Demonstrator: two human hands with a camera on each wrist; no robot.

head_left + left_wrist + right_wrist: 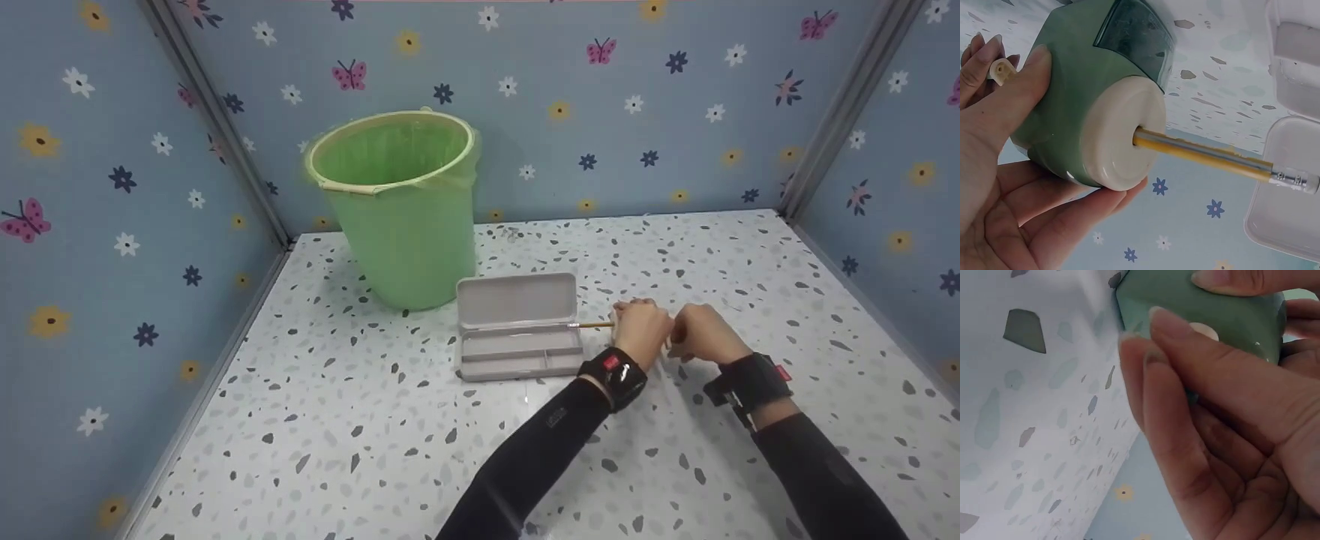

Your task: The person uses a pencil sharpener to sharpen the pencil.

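My left hand (641,330) grips a green pencil sharpener (1067,107) with a cream front ring and a dark see-through panel. A yellow-and-grey striped pencil (1202,153) sticks out of the hole in that front, its white eraser end pointing away from the sharpener. At the sharpener's back, my right hand (705,334) has its thumb and fingers around a small cream crank handle (1002,71). In the right wrist view those fingers (1168,399) hide most of the crank, and a cream round hub (1205,331) shows behind them. The head view hides the sharpener behind my hands.
A light grey pencil case (517,291) lies open left of my hands, its divided tray towards me. Behind it to the left stands a green bin (412,240) with a liner. Patterned blue panels (540,135) enclose the speckled table (337,442) at the back and sides.
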